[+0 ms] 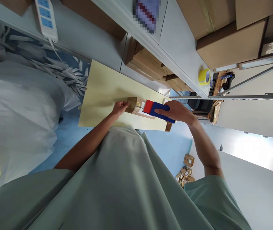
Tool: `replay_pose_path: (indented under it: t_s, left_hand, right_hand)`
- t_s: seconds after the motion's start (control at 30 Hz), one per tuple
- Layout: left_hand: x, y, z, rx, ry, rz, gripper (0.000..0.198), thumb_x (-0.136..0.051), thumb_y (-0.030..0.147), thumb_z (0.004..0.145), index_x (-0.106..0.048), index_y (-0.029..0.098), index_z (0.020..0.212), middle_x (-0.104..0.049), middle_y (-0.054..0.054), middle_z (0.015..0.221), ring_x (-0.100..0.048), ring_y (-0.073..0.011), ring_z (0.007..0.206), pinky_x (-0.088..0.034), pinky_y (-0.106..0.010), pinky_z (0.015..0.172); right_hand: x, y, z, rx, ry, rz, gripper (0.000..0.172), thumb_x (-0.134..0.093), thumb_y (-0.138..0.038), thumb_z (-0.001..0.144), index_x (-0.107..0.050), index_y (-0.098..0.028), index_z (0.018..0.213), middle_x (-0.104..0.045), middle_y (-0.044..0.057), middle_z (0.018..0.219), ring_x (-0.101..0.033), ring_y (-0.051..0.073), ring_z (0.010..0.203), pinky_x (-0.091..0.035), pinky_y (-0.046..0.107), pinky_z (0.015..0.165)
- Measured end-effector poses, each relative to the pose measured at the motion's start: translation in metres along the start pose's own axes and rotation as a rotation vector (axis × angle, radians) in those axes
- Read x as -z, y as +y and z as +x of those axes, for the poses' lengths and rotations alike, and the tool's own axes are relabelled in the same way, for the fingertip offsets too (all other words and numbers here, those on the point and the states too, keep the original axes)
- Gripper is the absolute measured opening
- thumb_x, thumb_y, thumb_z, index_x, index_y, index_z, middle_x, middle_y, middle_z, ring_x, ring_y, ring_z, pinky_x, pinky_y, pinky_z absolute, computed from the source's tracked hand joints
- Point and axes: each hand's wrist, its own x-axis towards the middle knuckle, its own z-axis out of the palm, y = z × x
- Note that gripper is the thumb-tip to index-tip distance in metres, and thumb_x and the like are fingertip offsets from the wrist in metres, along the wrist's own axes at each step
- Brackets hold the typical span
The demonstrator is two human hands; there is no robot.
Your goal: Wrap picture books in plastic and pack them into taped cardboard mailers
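Note:
A small cardboard box with shiny tape and a white label lies on the pale yellow board. My left hand is closed at the box's left end, its fingertips pinching the edge there. In my right hand is a flat blue-and-red tool, held by its blue part. Its red end, with a toothed or bristly-looking edge, is over the label side of the box; whether it touches is hard to tell. Beneath the right end of the tool, a brown cardboard piece shows at the board's corner.
Cardboard boxes stand under the white shelf, with more boxes on top. Yellow tape rolls sit at its edge. A power strip, paper scraps and a large white plastic bag are at left.

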Motion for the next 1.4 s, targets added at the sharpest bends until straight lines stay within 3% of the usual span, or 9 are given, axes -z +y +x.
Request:
replay_pose_path:
  t_s: [0.1,0.23,0.53,0.67,0.73,0.87,1.03,1.2,1.4]
  left_hand:
    - [-0.008,-0.001,0.001,0.103,0.082,0.033,0.042,-0.081,0.058,0.087,-0.075,0.018,0.077,-0.070,-0.001,0.067,-0.062,-0.0173,0.075,-0.047,-0.029,0.069]
    - [-0.018,0.002,0.000,0.172,0.144,0.100,0.019,-0.073,0.035,0.083,-0.082,0.018,0.084,-0.083,-0.011,0.090,-0.076,-0.0265,0.093,-0.057,-0.036,0.085]
    - [-0.020,-0.001,-0.013,-0.037,0.142,0.317,0.025,-0.065,0.035,0.099,-0.079,0.021,0.114,-0.079,-0.014,0.123,-0.075,-0.0285,0.109,-0.057,-0.039,0.102]
    - [-0.010,-0.005,-0.019,-0.072,0.097,0.455,0.054,-0.065,0.022,0.095,-0.066,0.016,0.149,-0.074,-0.019,0.134,-0.073,-0.0322,0.117,-0.056,-0.042,0.108]
    - [-0.004,-0.005,-0.021,-0.051,0.085,0.466,0.065,-0.067,0.020,0.092,-0.059,0.013,0.157,-0.074,-0.019,0.131,-0.073,-0.0313,0.111,-0.055,-0.044,0.110]
    - [-0.002,0.012,-0.030,-0.150,0.038,0.398,0.063,-0.068,0.018,0.087,-0.064,0.015,0.150,-0.069,-0.015,0.133,-0.071,-0.0262,0.108,-0.058,-0.041,0.109]
    - [-0.014,0.045,-0.032,-0.345,-0.103,0.413,0.075,-0.080,0.024,0.082,-0.064,0.022,0.156,-0.063,-0.012,0.128,-0.065,-0.0285,0.112,-0.057,-0.046,0.114]
    - [-0.020,0.053,-0.012,-0.303,-0.159,0.519,0.058,-0.078,0.015,0.081,-0.073,0.019,0.139,-0.061,-0.014,0.126,-0.063,-0.0327,0.116,-0.056,-0.050,0.115]
    - [-0.019,0.045,-0.008,-0.227,-0.167,0.546,0.056,-0.080,0.016,0.086,-0.070,0.018,0.141,-0.060,-0.016,0.134,-0.065,-0.0299,0.113,-0.058,-0.047,0.113]
  right_hand:
    - [-0.003,0.001,0.002,0.028,0.012,0.036,0.072,-0.060,-0.088,0.100,-0.068,-0.021,0.077,-0.075,0.006,0.066,-0.072,0.018,0.061,-0.051,0.032,0.062]
    - [-0.006,0.001,0.005,0.029,0.011,0.060,0.071,-0.063,-0.088,0.099,-0.067,-0.021,0.075,-0.076,0.006,0.068,-0.073,0.018,0.062,-0.051,0.032,0.061]
    - [-0.010,-0.004,0.005,0.050,-0.004,0.019,0.065,-0.063,-0.080,0.103,-0.070,-0.020,0.078,-0.076,0.007,0.070,-0.073,0.019,0.066,-0.051,0.033,0.064]
    - [-0.012,-0.001,0.006,0.060,0.024,-0.038,0.074,-0.058,-0.092,0.099,-0.070,-0.021,0.079,-0.073,0.006,0.068,-0.070,0.020,0.064,-0.048,0.034,0.061]
    - [-0.012,0.001,0.007,0.067,0.034,-0.056,0.078,-0.054,-0.095,0.098,-0.070,-0.022,0.078,-0.073,0.006,0.068,-0.069,0.019,0.064,-0.046,0.034,0.060]
    - [-0.013,0.003,0.009,0.095,0.032,-0.077,0.076,-0.053,-0.093,0.099,-0.071,-0.022,0.081,-0.072,0.006,0.069,-0.068,0.019,0.065,-0.045,0.035,0.060]
    - [-0.013,0.003,0.012,0.109,0.025,-0.135,0.068,-0.054,-0.084,0.105,-0.072,-0.021,0.086,-0.070,0.006,0.070,-0.068,0.021,0.069,-0.044,0.036,0.064]
    - [-0.013,0.003,0.012,0.105,0.053,-0.191,0.068,-0.056,-0.085,0.104,-0.072,-0.022,0.085,-0.069,0.007,0.071,-0.068,0.023,0.071,-0.043,0.036,0.065]
    - [-0.012,0.023,0.014,0.083,0.038,-0.184,0.067,-0.061,-0.084,0.102,-0.070,-0.022,0.080,-0.070,0.007,0.070,-0.068,0.023,0.071,-0.043,0.035,0.066]
